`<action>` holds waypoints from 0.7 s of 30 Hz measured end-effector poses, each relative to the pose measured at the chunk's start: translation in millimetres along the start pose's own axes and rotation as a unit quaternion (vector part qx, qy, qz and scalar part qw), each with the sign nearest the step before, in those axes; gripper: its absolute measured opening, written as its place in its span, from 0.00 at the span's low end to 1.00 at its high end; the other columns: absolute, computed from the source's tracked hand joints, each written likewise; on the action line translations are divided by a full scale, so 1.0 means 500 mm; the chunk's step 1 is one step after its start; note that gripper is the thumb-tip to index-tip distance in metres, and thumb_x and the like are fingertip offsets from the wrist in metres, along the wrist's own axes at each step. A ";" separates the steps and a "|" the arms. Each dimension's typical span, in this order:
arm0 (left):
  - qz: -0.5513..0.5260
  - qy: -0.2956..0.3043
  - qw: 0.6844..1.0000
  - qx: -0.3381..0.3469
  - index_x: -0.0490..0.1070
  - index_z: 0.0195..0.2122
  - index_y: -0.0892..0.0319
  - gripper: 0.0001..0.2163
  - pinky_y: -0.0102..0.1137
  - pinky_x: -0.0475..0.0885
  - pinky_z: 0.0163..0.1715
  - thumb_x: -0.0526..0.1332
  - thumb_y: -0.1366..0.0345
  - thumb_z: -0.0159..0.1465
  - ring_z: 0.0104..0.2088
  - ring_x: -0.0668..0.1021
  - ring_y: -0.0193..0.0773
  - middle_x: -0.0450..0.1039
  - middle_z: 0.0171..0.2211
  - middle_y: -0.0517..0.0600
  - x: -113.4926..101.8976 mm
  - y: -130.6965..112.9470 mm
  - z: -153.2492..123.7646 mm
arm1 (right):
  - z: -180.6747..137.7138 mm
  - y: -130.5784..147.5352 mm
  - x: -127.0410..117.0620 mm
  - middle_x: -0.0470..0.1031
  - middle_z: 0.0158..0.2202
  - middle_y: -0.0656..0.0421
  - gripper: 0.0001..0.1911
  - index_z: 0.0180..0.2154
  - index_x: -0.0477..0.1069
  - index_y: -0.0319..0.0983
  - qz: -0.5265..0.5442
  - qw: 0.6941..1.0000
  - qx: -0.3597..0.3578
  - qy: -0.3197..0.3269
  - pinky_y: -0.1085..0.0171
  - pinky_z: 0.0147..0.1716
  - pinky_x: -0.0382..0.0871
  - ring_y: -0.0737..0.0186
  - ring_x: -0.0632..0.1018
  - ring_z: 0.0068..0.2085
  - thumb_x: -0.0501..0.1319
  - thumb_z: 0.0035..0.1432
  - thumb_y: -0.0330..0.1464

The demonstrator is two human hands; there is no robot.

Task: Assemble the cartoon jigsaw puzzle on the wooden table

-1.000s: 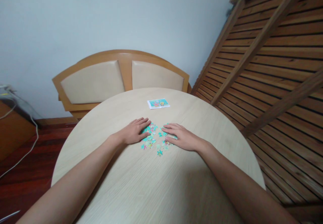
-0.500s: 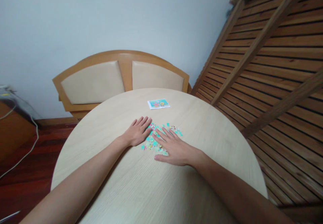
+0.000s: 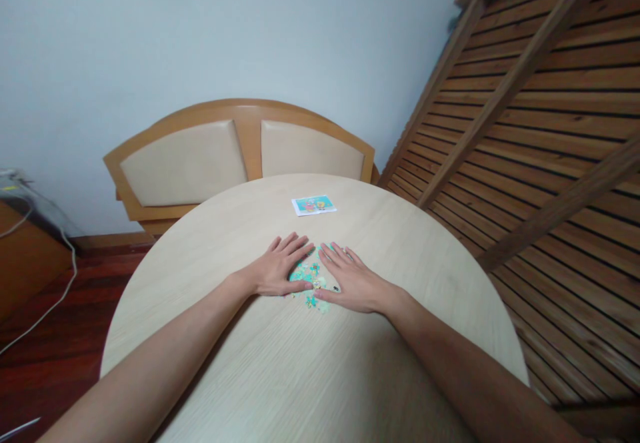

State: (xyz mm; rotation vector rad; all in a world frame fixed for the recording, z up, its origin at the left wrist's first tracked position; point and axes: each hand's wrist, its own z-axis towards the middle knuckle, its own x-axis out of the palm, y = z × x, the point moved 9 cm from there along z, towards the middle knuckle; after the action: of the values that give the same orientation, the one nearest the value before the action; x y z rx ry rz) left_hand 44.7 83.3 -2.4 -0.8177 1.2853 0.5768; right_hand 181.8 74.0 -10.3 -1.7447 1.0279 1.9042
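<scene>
A small heap of turquoise jigsaw pieces (image 3: 311, 274) lies near the middle of a round pale wooden table (image 3: 280, 370). My left hand (image 3: 278, 267) lies flat, fingers spread, against the left side of the heap. Flat on the heap's right side lies my right hand (image 3: 352, 282), fingers stretched out, covering part of it. The two thumbs nearly meet at the front of the heap. Neither hand holds anything.
A small picture card (image 3: 314, 204) lies farther back on the table. Behind the table stands a curved wooden bench back with beige pads (image 3: 235, 156). A slatted wooden frame (image 3: 540, 136) leans on the right. Cables (image 3: 45, 290) trail over the dark floor at left.
Both hands have slid inward across the table, pushing the scattered pieces into a tighter heap between them. The card has not moved.
</scene>
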 end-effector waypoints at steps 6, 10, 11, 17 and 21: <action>-0.007 0.001 0.998 -0.059 0.47 0.73 0.55 0.38 0.57 0.46 0.68 0.49 0.38 0.69 0.73 0.48 0.57 0.44 0.73 0.57 0.022 0.002 0.009 | -0.005 -0.042 -0.011 0.37 0.75 0.50 0.55 0.73 0.43 0.37 0.013 0.999 0.041 0.007 0.43 0.71 0.36 0.41 0.39 0.74 0.48 0.58 0.66; -0.008 -0.021 0.995 -0.097 0.51 0.72 0.58 0.37 0.53 0.49 0.69 0.49 0.39 0.70 0.72 0.51 0.55 0.47 0.73 0.58 0.022 0.012 0.017 | -0.004 -0.037 -0.012 0.36 0.75 0.50 0.56 0.73 0.43 0.37 0.014 0.999 0.038 0.016 0.44 0.71 0.35 0.41 0.39 0.74 0.48 0.58 0.66; -0.008 -0.026 0.995 -0.101 0.52 0.72 0.58 0.36 0.52 0.49 0.69 0.49 0.40 0.70 0.72 0.51 0.54 0.47 0.73 0.58 0.020 0.014 0.018 | -0.004 -0.032 -0.012 0.37 0.75 0.50 0.56 0.73 0.43 0.37 0.015 0.999 0.032 0.015 0.44 0.71 0.35 0.41 0.39 0.74 0.49 0.58 0.66; -0.005 -0.044 0.993 -0.111 0.52 0.72 0.61 0.33 0.50 0.51 0.69 0.46 0.44 0.73 0.72 0.52 0.52 0.49 0.72 0.58 0.017 0.021 0.020 | -0.002 0.001 0.005 0.35 0.75 0.48 0.62 0.74 0.40 0.41 0.012 1.000 0.024 0.010 0.37 0.69 0.33 0.35 0.36 0.73 0.54 0.50 0.69; 0.010 -0.042 0.993 -0.107 0.53 0.72 0.60 0.33 0.51 0.51 0.69 0.46 0.43 0.72 0.72 0.51 0.55 0.48 0.73 0.58 0.017 0.020 0.022 | 0.008 0.021 0.011 0.36 0.75 0.46 0.65 0.74 0.40 0.39 0.011 0.999 0.046 0.000 0.35 0.68 0.32 0.34 0.35 0.73 0.54 0.48 0.70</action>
State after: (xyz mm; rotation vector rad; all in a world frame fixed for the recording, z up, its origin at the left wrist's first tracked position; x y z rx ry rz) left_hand 45.4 97.8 -11.8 -0.9472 1.1686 0.7672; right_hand 170.8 68.7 -13.2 -1.6886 1.1209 1.8404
